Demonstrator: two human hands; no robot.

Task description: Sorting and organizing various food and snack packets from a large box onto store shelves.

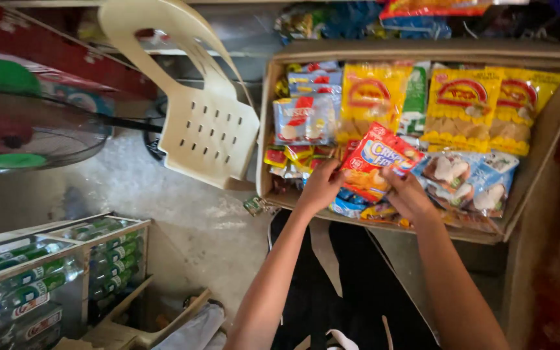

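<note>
A red snack packet (376, 155) is held over a wooden tray (552, 123) full of packaged snacks. My left hand (321, 186) grips the packet's lower left edge. My right hand (408, 193) pinches its lower right edge. Under the packet lie several small sachets and blue-and-white packets (471, 178). Yellow snack bags (465, 107) fill the tray's far right, and a white-and-red packet (304, 120) lies at its left. My dark trousers (351, 291) show below my forearms.
A cream plastic chair (205, 123) stands left of the tray on a concrete floor (163, 214). A floor fan (27, 129) sits at the far left. A glass case of green bottles (59, 272) is at the bottom left. More packets lie beyond the tray.
</note>
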